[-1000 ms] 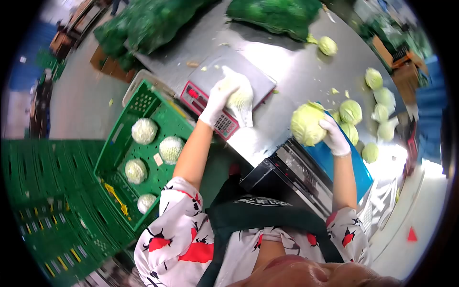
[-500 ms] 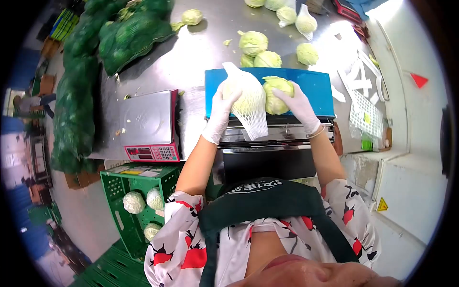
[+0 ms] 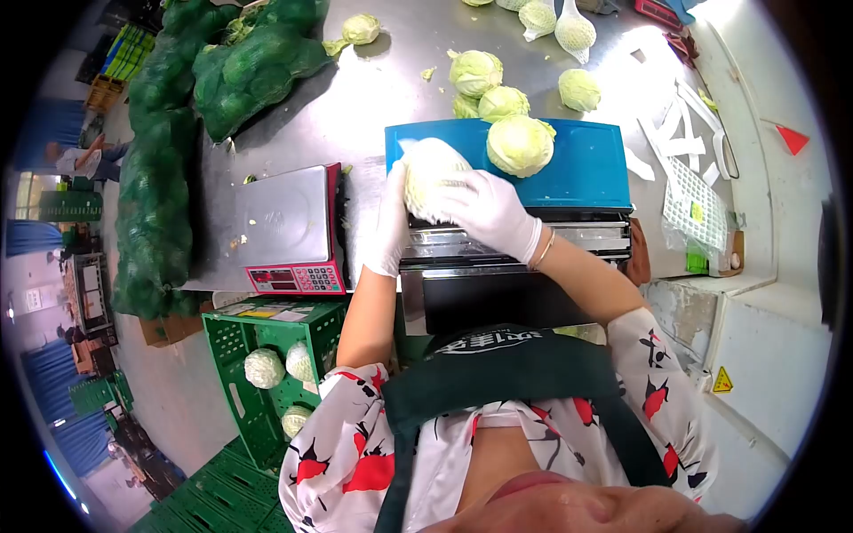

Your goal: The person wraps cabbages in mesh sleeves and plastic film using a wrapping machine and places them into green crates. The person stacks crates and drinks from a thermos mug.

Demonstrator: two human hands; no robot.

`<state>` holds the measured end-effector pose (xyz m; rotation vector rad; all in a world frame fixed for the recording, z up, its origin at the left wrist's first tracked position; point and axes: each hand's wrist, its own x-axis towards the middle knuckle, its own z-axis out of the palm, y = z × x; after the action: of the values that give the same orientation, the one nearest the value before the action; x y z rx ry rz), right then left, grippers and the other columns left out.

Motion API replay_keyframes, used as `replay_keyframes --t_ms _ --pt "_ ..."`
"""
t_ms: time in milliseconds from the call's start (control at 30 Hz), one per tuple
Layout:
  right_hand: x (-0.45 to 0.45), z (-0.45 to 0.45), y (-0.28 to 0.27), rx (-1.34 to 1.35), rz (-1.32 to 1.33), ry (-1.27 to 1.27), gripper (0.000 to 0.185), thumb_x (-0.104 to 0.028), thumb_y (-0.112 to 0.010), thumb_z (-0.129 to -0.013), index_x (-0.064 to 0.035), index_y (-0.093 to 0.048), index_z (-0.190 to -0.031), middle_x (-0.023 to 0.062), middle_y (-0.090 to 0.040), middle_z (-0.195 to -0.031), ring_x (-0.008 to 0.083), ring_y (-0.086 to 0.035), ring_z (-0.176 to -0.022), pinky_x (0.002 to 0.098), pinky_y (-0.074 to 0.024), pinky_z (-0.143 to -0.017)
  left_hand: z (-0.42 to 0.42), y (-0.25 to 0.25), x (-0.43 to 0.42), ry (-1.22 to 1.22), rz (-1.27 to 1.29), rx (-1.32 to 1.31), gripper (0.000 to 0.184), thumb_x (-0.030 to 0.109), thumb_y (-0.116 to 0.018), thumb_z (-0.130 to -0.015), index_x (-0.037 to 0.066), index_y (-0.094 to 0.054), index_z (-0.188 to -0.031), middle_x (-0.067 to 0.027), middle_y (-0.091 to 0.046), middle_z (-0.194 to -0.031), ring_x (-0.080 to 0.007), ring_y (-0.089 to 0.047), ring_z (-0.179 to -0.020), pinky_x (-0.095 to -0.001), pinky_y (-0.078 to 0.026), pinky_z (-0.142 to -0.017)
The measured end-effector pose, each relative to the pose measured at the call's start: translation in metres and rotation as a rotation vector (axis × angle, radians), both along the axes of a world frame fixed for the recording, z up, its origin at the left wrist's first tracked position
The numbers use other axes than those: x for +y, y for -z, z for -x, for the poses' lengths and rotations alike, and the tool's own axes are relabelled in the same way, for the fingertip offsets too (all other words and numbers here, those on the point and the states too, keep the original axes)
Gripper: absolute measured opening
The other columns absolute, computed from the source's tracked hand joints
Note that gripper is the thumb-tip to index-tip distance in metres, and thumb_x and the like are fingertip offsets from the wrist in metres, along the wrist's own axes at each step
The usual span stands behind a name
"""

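Note:
A cabbage in a white foam net [image 3: 433,169] is held between my two gloved hands, over the left part of a blue panel [image 3: 586,178]. My left hand [image 3: 391,218] cups its left side. Across its right side lies my right hand [image 3: 489,211], fingers bent onto the net. The net is gathered close around the cabbage and its lower end is partly hidden by my fingers. A bare pale green cabbage [image 3: 521,147] rests on the panel, to the right of the held one, touched by neither hand.
A red-framed scale [image 3: 289,218] stands left on the metal table. Behind the panel are loose cabbages [image 3: 475,73] and a netted cabbage [image 3: 575,35]. Green mesh sacks [image 3: 258,71] lie back left. A green crate [image 3: 233,342] with several netted cabbages stands below. White netting strips [image 3: 680,142] lie right.
My right hand has let go of the bare cabbage and moved left onto the netted one. The bare cabbage now sits farther back. The net's loose lower end is drawn in.

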<state>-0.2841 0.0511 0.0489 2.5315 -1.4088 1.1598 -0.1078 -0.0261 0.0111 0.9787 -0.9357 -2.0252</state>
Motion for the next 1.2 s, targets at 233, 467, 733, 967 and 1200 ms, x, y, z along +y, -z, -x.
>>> replay_keyframes --t_ms 233,467,733,967,1200 --pt "-0.019 0.002 -0.032 -0.345 0.016 0.123 0.023 -0.003 -0.066 -0.087 -0.0045 -0.070 -0.110 0.0104 -0.073 -0.098 0.0256 -0.070 -0.084 0.0318 -0.0543 -0.075 -0.009 0.001 -0.011 0.006 0.650 -0.349 0.068 0.027 -0.045 -0.101 0.000 -0.016 -0.156 -0.0227 -0.022 -0.160 -0.0330 -0.021 -0.149 -0.0407 -0.018 -0.120" --pt "-0.027 0.009 -0.065 -0.213 0.141 0.220 0.020 -0.006 -0.068 -0.084 -0.0059 -0.072 -0.104 0.0096 -0.073 -0.091 0.0246 -0.070 -0.079 0.0332 -0.0535 -0.071 -0.012 0.005 0.010 -0.049 0.647 -0.164 0.094 0.023 -0.062 -0.085 0.006 -0.006 -0.159 -0.0208 -0.019 -0.162 -0.0330 -0.019 -0.150 -0.0463 -0.017 -0.121" --pt "-0.039 0.012 -0.069 -0.080 0.135 0.167 0.030 -0.001 -0.065 -0.079 -0.0086 -0.069 -0.108 0.0048 -0.068 -0.085 0.0213 -0.066 -0.068 0.0310 -0.0518 -0.060 -0.012 -0.008 0.017 -0.041 0.661 -0.083 0.100 0.037 -0.067 -0.084 0.004 -0.008 -0.159 -0.0210 -0.019 -0.161 -0.0320 -0.019 -0.150 -0.0426 -0.014 -0.122" --pt "-0.051 0.004 -0.099 -0.007 0.297 0.087 0.033 -0.002 -0.065 -0.081 -0.0101 -0.068 -0.113 0.0043 -0.062 -0.078 0.0181 -0.061 -0.060 0.0296 -0.0482 -0.053 -0.008 0.008 0.008 -0.108 0.479 -0.117 0.086 0.056 -0.046 -0.098 0.002 -0.014 -0.157 -0.0188 -0.015 -0.163 -0.0283 -0.014 -0.152 -0.0403 -0.007 -0.123" --pt "-0.039 -0.005 -0.143 0.112 0.394 0.071 0.019 -0.013 -0.065 -0.081 -0.0104 -0.065 -0.100 0.0036 -0.061 -0.083 0.0159 -0.062 -0.073 0.0305 -0.0508 -0.057 -0.011 0.006 0.017 -0.113 0.618 -0.023 0.099 0.069 -0.045 -0.093 0.002 -0.012 -0.157 -0.0201 -0.022 -0.160 -0.0305 -0.020 -0.149 -0.0437 -0.014 -0.122"
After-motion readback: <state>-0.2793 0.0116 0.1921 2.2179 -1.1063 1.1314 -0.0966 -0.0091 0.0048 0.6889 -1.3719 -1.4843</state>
